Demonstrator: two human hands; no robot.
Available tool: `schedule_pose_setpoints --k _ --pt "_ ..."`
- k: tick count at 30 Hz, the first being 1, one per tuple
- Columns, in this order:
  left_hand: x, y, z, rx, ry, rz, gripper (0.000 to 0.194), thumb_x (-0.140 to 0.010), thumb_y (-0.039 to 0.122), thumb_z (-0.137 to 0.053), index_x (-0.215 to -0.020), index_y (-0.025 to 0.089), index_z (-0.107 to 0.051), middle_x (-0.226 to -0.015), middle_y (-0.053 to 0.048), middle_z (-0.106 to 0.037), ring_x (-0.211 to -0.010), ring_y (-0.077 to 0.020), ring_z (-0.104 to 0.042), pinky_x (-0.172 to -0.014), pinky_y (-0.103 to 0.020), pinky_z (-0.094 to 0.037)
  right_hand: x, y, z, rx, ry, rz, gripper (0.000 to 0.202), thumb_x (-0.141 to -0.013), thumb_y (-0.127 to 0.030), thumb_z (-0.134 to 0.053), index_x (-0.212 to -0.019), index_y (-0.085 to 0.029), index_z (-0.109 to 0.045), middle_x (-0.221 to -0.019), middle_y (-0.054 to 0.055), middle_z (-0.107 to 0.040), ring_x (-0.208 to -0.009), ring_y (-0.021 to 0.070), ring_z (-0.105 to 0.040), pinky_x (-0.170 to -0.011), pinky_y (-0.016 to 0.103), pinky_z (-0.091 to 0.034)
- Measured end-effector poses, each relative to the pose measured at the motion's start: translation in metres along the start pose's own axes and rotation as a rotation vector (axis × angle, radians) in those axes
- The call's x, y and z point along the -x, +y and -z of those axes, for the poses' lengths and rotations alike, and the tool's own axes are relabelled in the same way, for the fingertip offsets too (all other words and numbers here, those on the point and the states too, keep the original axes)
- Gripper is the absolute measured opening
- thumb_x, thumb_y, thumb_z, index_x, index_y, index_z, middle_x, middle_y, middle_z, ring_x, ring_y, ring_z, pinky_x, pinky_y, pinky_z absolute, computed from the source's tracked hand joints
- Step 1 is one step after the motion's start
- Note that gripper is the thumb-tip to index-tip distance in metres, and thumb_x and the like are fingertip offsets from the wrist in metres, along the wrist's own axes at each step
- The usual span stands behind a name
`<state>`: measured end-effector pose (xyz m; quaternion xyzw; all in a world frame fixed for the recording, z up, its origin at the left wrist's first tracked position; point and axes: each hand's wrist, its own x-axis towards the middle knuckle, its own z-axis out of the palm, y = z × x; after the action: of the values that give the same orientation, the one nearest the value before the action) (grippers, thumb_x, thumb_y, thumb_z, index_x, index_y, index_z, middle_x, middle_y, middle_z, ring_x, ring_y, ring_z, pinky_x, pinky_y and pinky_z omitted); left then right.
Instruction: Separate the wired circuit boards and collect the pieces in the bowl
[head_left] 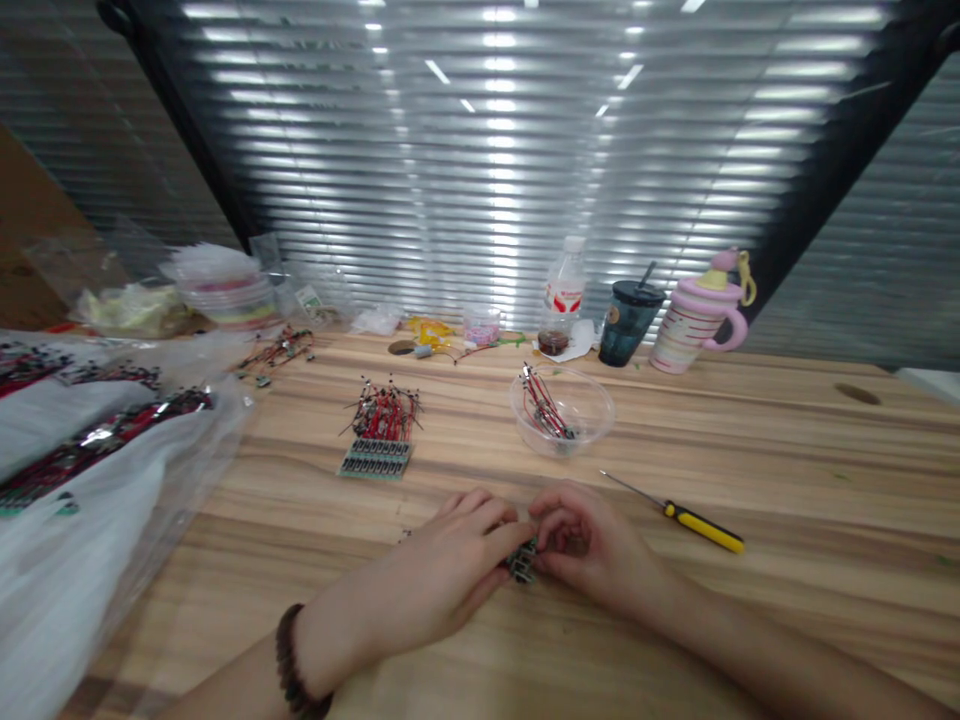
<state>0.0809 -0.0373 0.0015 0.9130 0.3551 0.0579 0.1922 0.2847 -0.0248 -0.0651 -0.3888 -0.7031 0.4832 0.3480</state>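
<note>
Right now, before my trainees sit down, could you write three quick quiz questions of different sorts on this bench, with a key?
1. What is between the left hand and the right hand?
a) a bottle
b) a small circuit-board piece
c) a lidded tumbler

2. True or false: the screwdriver lies on the wooden table, in neither hand.

3. Fill in: some red-wired parts rest in a clear, round ____.

Key: 1. b; 2. true; 3. bowl.
</note>
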Motion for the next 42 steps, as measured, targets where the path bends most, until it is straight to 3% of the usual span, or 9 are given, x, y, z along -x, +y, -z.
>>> schedule_pose_setpoints --k 8,11,14,19,25,30,33,37,42 --pt "0.0 -0.002 -0.004 -0.019 0.009 0.036 0.028 -0.088 0.015 -0.04 -0.112 0.023 -0.052 -0.106 -0.005 -0.054 -0.102 -0.0193 -0.049 -0.092 -0.036 -0.042 -0.005 -0.006 0.0 0.018 0.018 -0.072 0.028 -0.064 -0.011 -0.066 -0.09 -0.015 -0.055 -0.066 -0.001 -0.058 -0.059 0.0122 -0.057 -0.054 0.023 -0.046" --pt "0.0 -0.001 -0.004 -0.036 0.019 0.031 0.027 -0.087 0.017 -0.041 -0.112 0.02 -0.052 -0.104 -0.006 -0.055 -0.101 -0.0199 -0.05 -0.091 -0.036 -0.043 -0.002 -0.01 -0.001 0.13 -0.019 -0.004 0.023 -0.068 -0.008 -0.058 -0.089 -0.015 -0.06 -0.069 0.0 -0.06 -0.06 0.0114 -0.056 -0.053 0.022 -0.044" --pt "0.0 -0.001 -0.005 -0.031 0.038 0.026 0.024 -0.087 0.017 -0.043 -0.108 0.019 -0.053 -0.104 -0.007 -0.055 -0.101 -0.0202 -0.05 -0.091 -0.036 -0.043 0.004 -0.02 -0.003 0.169 -0.039 0.056 0.031 -0.068 -0.006 -0.054 -0.096 -0.017 -0.056 -0.074 0.0 -0.061 -0.062 0.0107 -0.056 -0.055 0.02 -0.043" --pt "0.0 -0.001 -0.006 0.023 0.042 0.049 0.026 -0.085 0.017 -0.046 -0.11 0.021 -0.052 -0.111 -0.007 -0.055 -0.106 -0.0213 -0.049 -0.094 -0.037 -0.041 0.006 -0.032 -0.007 0.316 -0.026 0.081 0.045 -0.058 -0.021 -0.075 -0.098 -0.02 -0.054 -0.079 -0.002 -0.059 -0.064 0.0122 -0.052 -0.055 0.021 -0.04" --pt "0.004 -0.007 0.006 0.077 0.072 0.035 0.03 -0.078 0.016 -0.058 -0.106 0.024 -0.052 -0.111 -0.001 -0.055 -0.107 -0.0176 -0.048 -0.095 -0.033 -0.04 0.0 -0.024 -0.003 0.393 -0.087 0.248 0.052 -0.069 -0.02 -0.071 -0.117 -0.028 -0.052 -0.098 -0.001 -0.063 -0.074 0.0129 -0.056 -0.07 0.023 -0.044" --pt "0.01 -0.02 0.02 0.054 0.287 0.111 0.016 -0.083 0.027 -0.053 -0.098 0.022 -0.054 -0.112 -0.002 -0.054 -0.107 -0.0154 -0.049 -0.093 -0.029 -0.04 0.006 -0.019 -0.002 0.737 -0.194 0.388 0.032 -0.084 -0.027 -0.057 -0.115 -0.022 -0.057 -0.105 0.007 -0.061 -0.086 0.018 -0.059 -0.074 0.026 -0.049" --pt "0.008 -0.028 0.025 0.035 0.43 0.14 0.017 -0.083 0.027 -0.052 -0.098 0.02 -0.054 -0.106 -0.003 -0.057 -0.103 -0.0148 -0.052 -0.091 -0.028 -0.041 0.009 -0.02 -0.004 0.951 -0.173 0.487 0.024 -0.086 -0.022 -0.052 -0.107 -0.014 -0.06 -0.1 0.011 -0.062 -0.081 0.02 -0.061 -0.069 0.028 -0.052" --pt "0.005 -0.033 0.028 0.039 0.51 0.188 0.013 -0.082 0.026 -0.053 -0.092 0.018 -0.056 -0.096 -0.002 -0.061 -0.092 -0.0145 -0.055 -0.084 -0.028 -0.043 0.008 -0.022 -0.004 1.115 -0.121 0.634 0.025 -0.085 -0.013 -0.049 -0.107 -0.005 -0.059 -0.096 0.016 -0.064 -0.08 0.0227 -0.062 -0.069 0.032 -0.054" --pt "0.005 -0.032 0.03 0.059 0.526 0.226 0.013 -0.081 0.027 -0.053 -0.089 0.018 -0.057 -0.094 -0.002 -0.062 -0.091 -0.0149 -0.056 -0.082 -0.028 -0.044 0.006 -0.028 -0.006 1.009 -0.119 0.431 0.023 -0.082 -0.016 -0.055 -0.105 -0.012 -0.06 -0.096 0.011 -0.065 -0.077 0.0198 -0.063 -0.067 0.029 -0.055"
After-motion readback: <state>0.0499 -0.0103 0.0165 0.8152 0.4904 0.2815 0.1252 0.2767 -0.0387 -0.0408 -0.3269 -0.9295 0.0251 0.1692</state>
